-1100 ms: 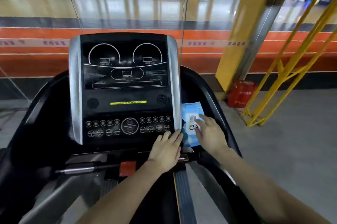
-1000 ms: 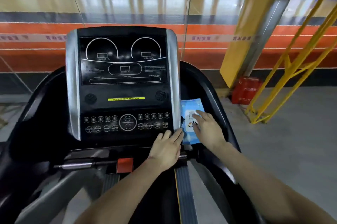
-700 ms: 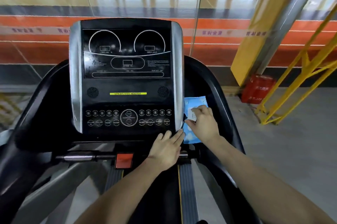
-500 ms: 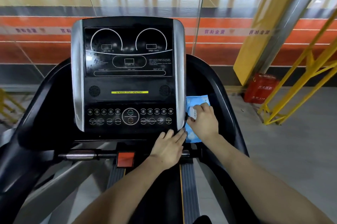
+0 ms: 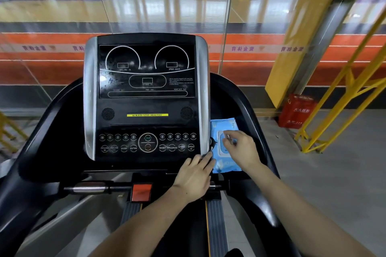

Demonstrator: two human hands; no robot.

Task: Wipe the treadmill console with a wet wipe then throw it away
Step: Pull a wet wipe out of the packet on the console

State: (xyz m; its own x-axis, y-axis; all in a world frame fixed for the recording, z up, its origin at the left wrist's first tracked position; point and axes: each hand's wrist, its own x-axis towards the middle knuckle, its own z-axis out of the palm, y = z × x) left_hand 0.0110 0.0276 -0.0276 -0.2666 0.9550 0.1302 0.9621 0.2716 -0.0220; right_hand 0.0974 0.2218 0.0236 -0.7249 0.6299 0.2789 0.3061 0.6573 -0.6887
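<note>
- Step in hand, as judged: open the pack [image 5: 224, 164] and draw out one wipe; no wipe is out yet and the console [image 5: 146, 97] shows smears on its display
- Pack position: a blue soft pack lies flat just right of the console, under the right hand [image 5: 242, 148] and just beyond the left hand's fingertips
- Right hand: fingers curled, thumb and forefinger pinched at the white flap [image 5: 222, 146] on the pack top; whether the flap tab is actually gripped cannot be told
- Left hand [image 5: 194, 177]: flat, fingers extended and together, holding nothing; fingertips press the near left corner of the pack, at the console's lower right corner
- Keep the left fingertips pressing down on that corner so the pack does not lift or slide with the pull
- Peel the flap away from the left hand, low and slow; a soft pack likely buckles if pulled straight up
- Once the opening shows, pinch only the top wipe; wet sheets tend to cling and come out in a chain
- Keep the palm off the buttons [image 5: 176, 141] just left of the right hand, to avoid pressing keys
- Reseal the flap before wiping, so the remaining sheets stay wet
- No bin is identifiable in view; locate one before the disposal step
</note>
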